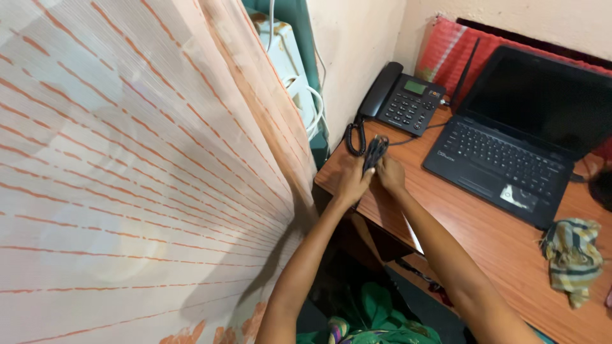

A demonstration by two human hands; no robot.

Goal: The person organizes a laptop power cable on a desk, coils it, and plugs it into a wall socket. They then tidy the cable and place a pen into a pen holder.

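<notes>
Black cable (375, 151), bundled into a loop, lies at the near-left corner of the wooden desk (484, 229), just in front of the phone (401, 99) and its coiled cord (354, 138). Both hands meet on it: the left hand (354, 181) has its fingers closed around the bundle's lower end, and the right hand (390, 173) pinches it from the other side. A dark laptop (516, 134) stands open to the right, a checked cloth (572, 255) beyond it. A striped curtain (140, 172) hangs at left.
</notes>
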